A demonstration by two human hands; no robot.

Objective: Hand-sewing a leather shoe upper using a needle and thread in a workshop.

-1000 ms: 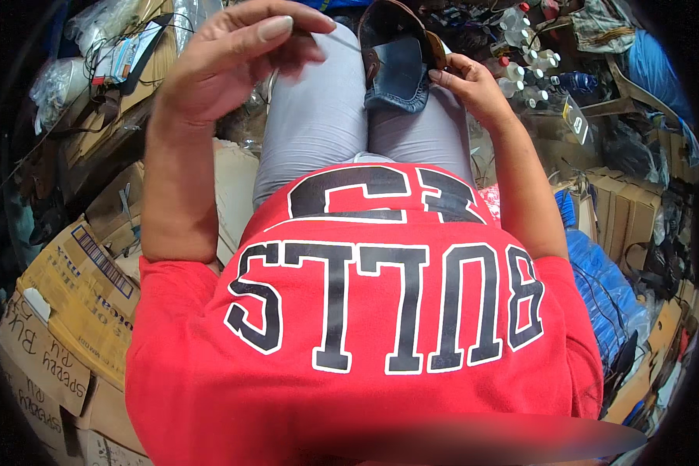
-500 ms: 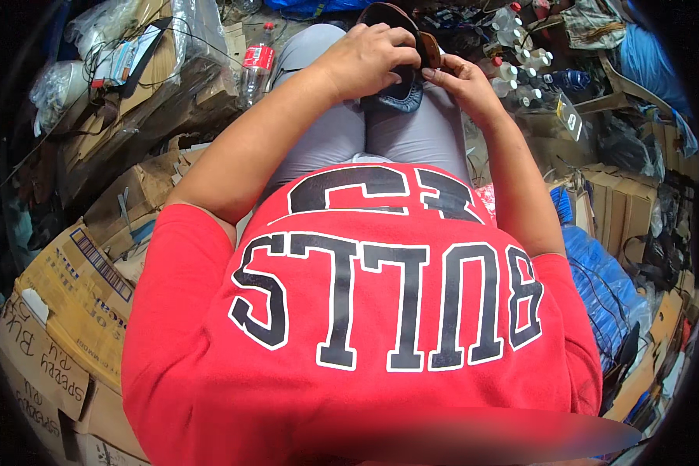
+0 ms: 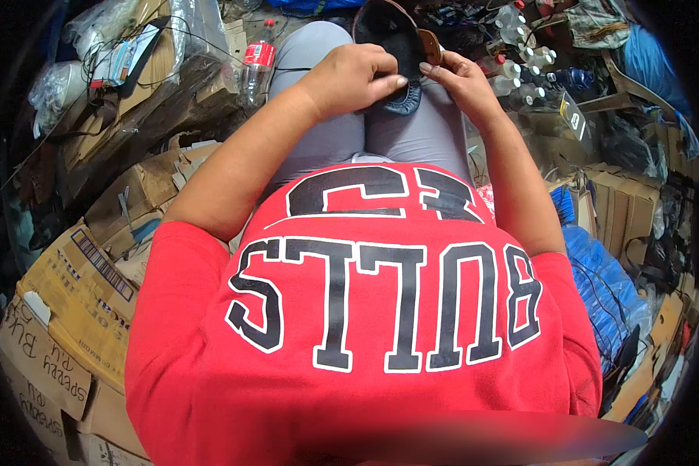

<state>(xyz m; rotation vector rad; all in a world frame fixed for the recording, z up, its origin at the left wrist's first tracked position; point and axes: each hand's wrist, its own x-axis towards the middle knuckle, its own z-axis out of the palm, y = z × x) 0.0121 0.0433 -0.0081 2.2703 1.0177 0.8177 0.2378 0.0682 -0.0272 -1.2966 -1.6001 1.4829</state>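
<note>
While both hands meet over the lap, we see the left hand (image 3: 355, 76) curled, fingertips pressed down on the dark shoe upper (image 3: 396, 54), and the right hand (image 3: 452, 78) pinching the same piece at its near edge, beside a tan leather trim (image 3: 429, 46). The shoe upper rests on the grey-trousered thighs (image 3: 326, 132), its toe end pointing away from us and its gathered, stitched edge (image 3: 402, 105) lying toward the body, just under the two sets of fingertips. We judge the step in hand to be close finger work on that gathered edge, with one hand steadying and the other gripping; whether a needle or thread is held we cannot tell. By our reading, the next move calls for a firm hold by the left hand while the right shifts its pinch along the edge, keeping the piece from sliding off the lap. Outward from the hands, a plastic bottle with a red label (image 3: 256, 66) stands to the left, small white bottles (image 3: 520, 70) cluster to the right, flattened cardboard boxes (image 3: 70, 311) lie lower left, and a blue sack (image 3: 606, 287) lies lower right.
</note>
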